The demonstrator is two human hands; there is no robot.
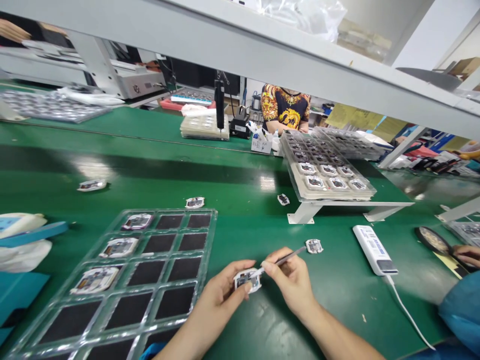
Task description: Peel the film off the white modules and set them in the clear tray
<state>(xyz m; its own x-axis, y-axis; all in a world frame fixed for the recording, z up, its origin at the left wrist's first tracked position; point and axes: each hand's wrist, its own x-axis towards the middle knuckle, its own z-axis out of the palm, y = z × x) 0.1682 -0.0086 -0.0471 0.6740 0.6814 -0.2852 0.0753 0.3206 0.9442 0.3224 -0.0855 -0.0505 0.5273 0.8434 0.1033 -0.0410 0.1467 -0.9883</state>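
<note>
**Two hands at work over a green desk [150,170]**

The left hand [213,305] pinches a small white-framed circuit module [247,280] in its fingers [240,267], just above the desk. The right hand [288,285] grips a slim pick [288,256], its tip touching the module. To the left lies a clear tray [168,211] holding similar modules; another module [314,246] sits just beyond the pick.
</note>
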